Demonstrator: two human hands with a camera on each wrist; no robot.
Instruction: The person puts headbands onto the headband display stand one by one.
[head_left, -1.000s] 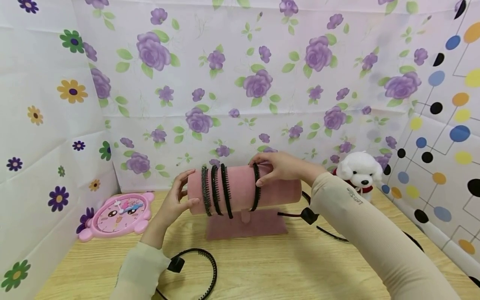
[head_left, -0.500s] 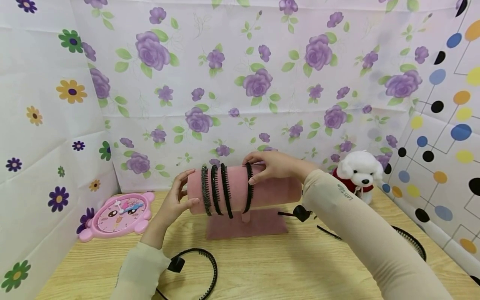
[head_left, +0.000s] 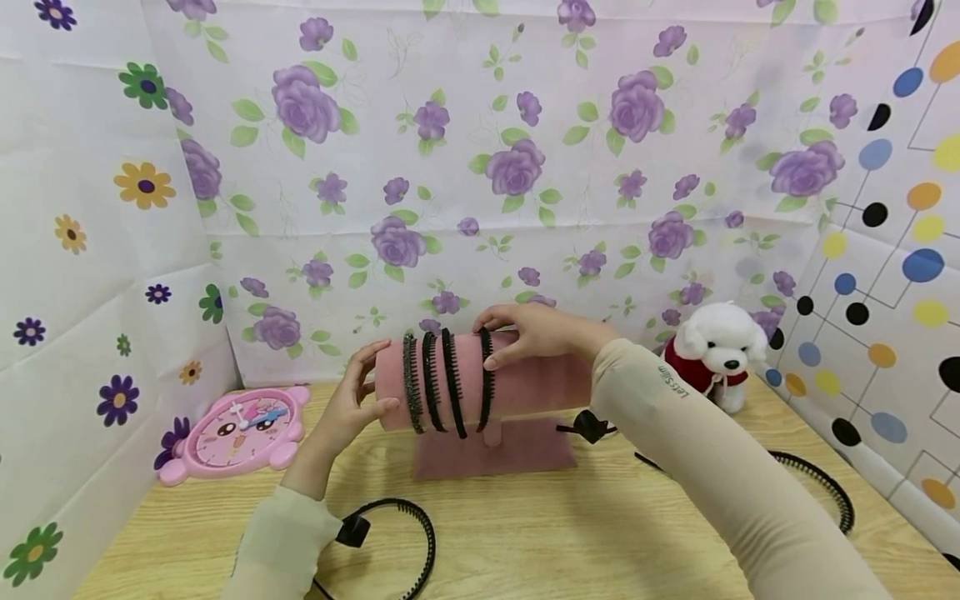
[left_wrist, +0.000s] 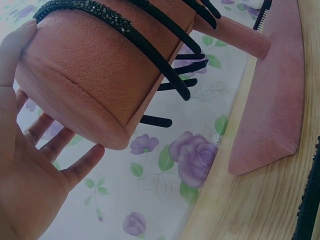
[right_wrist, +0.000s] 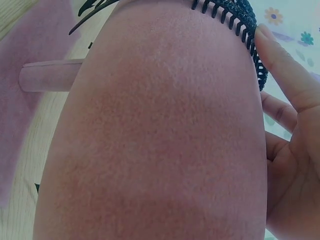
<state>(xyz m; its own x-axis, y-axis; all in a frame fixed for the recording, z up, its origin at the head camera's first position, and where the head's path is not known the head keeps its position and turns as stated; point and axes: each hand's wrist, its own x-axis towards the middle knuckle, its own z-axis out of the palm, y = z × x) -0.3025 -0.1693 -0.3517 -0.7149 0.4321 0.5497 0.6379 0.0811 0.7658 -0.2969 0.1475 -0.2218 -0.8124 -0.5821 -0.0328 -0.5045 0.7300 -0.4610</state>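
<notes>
A pink velvet headband stand (head_left: 543, 385) has a horizontal roll on a flat base (head_left: 525, 457). My left hand (head_left: 347, 410) holds the roll's left end, thumb in front and fingers behind, as the left wrist view (left_wrist: 35, 165) confirms. Over the roll's left part sit a glittery dark headband (head_left: 412, 387) and two black toothed headbands (head_left: 453, 387). Right of them is another black toothed headband (head_left: 486, 400) on the roll. My right hand (head_left: 536, 333) pinches its upper part between thumb and fingers; the right wrist view shows the thumb on this textured headband (right_wrist: 245, 20).
A black headband with a square ornament (head_left: 427, 533) lies at front left. Another with a square ornament (head_left: 590, 427) lies right of the base, and a toothed one (head_left: 828, 483) lies beyond my right sleeve. A pink clock (head_left: 240, 429) and white plush dog (head_left: 718, 342) flank the stand.
My right hand has slid its headband leftward along the roll, towards the other three. My left hand has stayed on the roll's end.
</notes>
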